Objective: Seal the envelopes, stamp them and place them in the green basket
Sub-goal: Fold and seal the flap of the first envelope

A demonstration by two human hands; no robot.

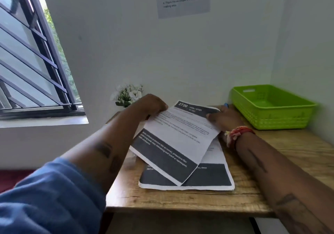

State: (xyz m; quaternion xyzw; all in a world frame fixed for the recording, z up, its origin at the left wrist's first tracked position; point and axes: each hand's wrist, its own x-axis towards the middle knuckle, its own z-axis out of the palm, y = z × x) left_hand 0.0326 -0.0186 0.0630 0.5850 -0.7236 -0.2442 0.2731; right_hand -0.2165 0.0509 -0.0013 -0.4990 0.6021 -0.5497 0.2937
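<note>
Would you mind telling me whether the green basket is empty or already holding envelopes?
Empty, as far as visible: the green basket shows only its bare green floor; the near wall hides a strip of it.

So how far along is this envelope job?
Early, it seems. Nothing looks done: the green basket shows no envelopes. In hand: the left hand and right hand hold a printed sheet above the paper stack. Sealing, stamping and basketing remain; no envelope or stamp is visible.

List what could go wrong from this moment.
1. The printed sheet, held at its far corners by the left hand and right hand, could crease or tear.
2. It may drag the stack of sheets beneath askew.
3. The green basket sits near the right forearm; a swing could knock it.
</note>
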